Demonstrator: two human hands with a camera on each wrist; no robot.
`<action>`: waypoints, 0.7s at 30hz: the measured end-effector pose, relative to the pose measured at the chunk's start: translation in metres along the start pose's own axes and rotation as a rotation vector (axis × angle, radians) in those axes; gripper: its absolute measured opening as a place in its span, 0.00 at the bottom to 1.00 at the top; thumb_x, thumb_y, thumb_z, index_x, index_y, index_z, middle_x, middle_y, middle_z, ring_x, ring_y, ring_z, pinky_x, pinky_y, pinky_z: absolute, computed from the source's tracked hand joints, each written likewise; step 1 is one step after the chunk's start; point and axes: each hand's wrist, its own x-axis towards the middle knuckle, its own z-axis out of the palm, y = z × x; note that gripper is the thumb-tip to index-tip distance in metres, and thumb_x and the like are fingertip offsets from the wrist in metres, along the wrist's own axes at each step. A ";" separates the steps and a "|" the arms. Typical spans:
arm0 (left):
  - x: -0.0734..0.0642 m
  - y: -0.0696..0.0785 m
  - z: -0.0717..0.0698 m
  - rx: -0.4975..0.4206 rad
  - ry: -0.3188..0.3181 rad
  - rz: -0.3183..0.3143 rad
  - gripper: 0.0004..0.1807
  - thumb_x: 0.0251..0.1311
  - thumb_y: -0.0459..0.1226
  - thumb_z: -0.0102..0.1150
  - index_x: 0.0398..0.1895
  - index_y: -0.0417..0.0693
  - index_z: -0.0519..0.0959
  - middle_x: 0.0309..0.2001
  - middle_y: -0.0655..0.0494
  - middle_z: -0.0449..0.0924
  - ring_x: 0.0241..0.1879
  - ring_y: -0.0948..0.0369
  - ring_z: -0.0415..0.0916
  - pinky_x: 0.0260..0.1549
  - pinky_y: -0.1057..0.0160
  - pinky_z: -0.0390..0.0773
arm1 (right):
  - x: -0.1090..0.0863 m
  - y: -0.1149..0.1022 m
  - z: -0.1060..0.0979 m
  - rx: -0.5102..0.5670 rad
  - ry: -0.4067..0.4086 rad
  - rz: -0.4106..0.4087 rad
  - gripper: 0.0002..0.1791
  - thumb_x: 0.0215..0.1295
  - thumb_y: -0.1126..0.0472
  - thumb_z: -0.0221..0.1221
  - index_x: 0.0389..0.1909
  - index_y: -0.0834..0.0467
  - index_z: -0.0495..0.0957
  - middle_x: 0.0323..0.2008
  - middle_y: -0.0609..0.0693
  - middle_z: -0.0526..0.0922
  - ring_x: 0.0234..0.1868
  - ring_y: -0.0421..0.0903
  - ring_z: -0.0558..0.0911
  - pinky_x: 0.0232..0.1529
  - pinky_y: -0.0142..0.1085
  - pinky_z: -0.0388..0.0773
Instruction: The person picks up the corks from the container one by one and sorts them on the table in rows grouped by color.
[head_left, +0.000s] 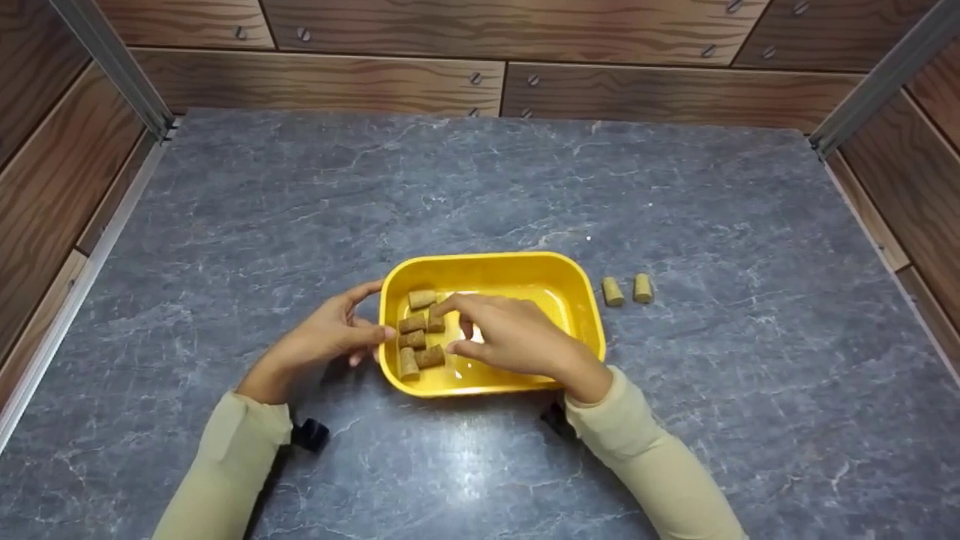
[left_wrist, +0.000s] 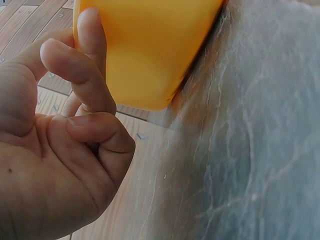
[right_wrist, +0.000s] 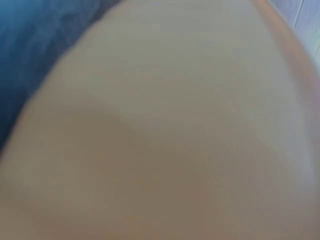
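Note:
A yellow plastic tub (head_left: 487, 390) with rounded corners stands on the table, several brown corks (head_left: 412, 324) lying at its left end. My left hand (head_left: 330, 330) grips the tub's left wall, thumb over the rim and fingers outside; in the left wrist view this hand (left_wrist: 75, 130) shows beside the yellow wall (left_wrist: 145, 55). Over the inside of the tub, my right hand (head_left: 517, 334) reaches in from the right. Its index fingertip is right at one cork (head_left: 436, 324), and the thumb stands apart from it. A pale sleeve (right_wrist: 160, 120) fills the right wrist view and hides that hand.
Two lighter corks, a left one (head_left: 613, 292) and a right one (head_left: 643, 288), stand just right of the tub on the grey marbled table (head_left: 450, 187). Wood-patterned panels (head_left: 315, 82) wall the back and both sides, with metal posts (head_left: 124, 67) at the corners.

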 end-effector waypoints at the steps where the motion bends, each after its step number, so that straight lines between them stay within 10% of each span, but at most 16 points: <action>1: 0.000 0.000 0.000 -0.006 0.004 -0.002 0.47 0.58 0.36 0.65 0.76 0.45 0.47 0.17 0.59 0.77 0.12 0.66 0.66 0.17 0.71 0.68 | 0.001 -0.001 0.002 -0.001 -0.009 0.004 0.22 0.64 0.50 0.61 0.58 0.48 0.73 0.34 0.46 0.80 0.28 0.40 0.72 0.28 0.33 0.69; 21: -0.001 -0.001 -0.002 -0.016 -0.008 0.011 0.48 0.59 0.36 0.64 0.76 0.42 0.45 0.18 0.60 0.78 0.12 0.67 0.66 0.16 0.71 0.69 | 0.012 -0.008 0.028 -0.121 -0.060 0.124 0.19 0.62 0.51 0.61 0.54 0.46 0.76 0.32 0.45 0.83 0.29 0.43 0.77 0.25 0.38 0.71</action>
